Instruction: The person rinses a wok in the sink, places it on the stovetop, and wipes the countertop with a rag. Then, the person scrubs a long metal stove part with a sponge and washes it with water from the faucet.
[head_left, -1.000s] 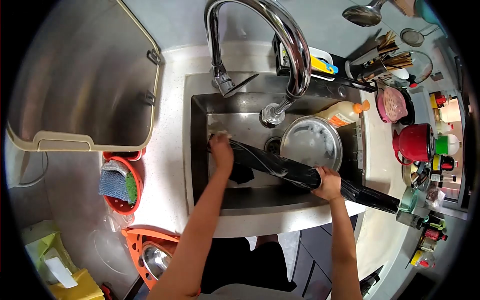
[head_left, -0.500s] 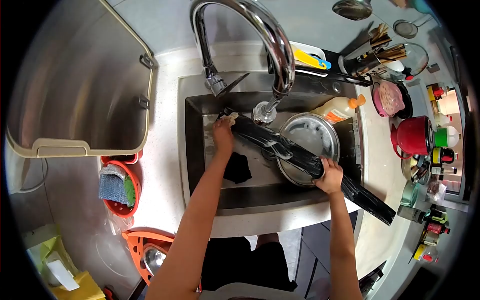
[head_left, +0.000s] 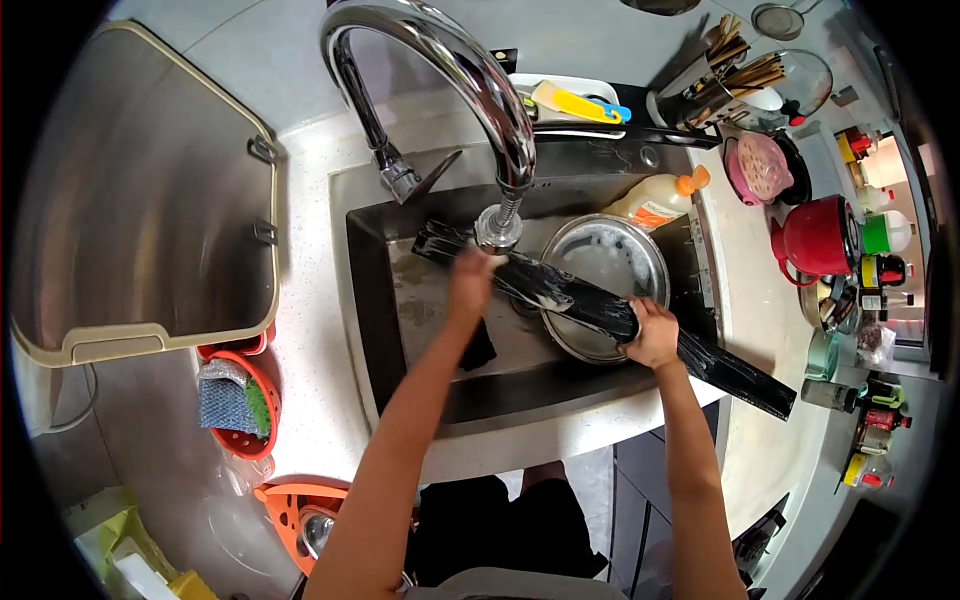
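A long black panel (head_left: 570,297) with whitish suds lies slantwise over the steel sink (head_left: 520,395), its right end past the sink's edge. My right hand (head_left: 652,332) is wrapped round it right of the middle. On its left part rests my left hand (head_left: 472,285), closed and blurred, with something pale at the fingertips, too smeared to make out. Under the panel stands a round metal bowl (head_left: 610,262) of sudsy water. A black cloth (head_left: 480,350) on the sink floor is partly hidden by my left forearm.
The chrome faucet (head_left: 500,120) arches over the sink's back. An orange-capped bottle (head_left: 655,200) leans in the back right corner. Left of the sink are a red basket (head_left: 262,390) with scrubbing cloths and a large steel lid (head_left: 150,200). A red pot (head_left: 815,240) stands at right.
My left hand has slid right along the panel, from near its far left end towards the faucet base. My right hand keeps its grip. The whole view has shifted slightly.
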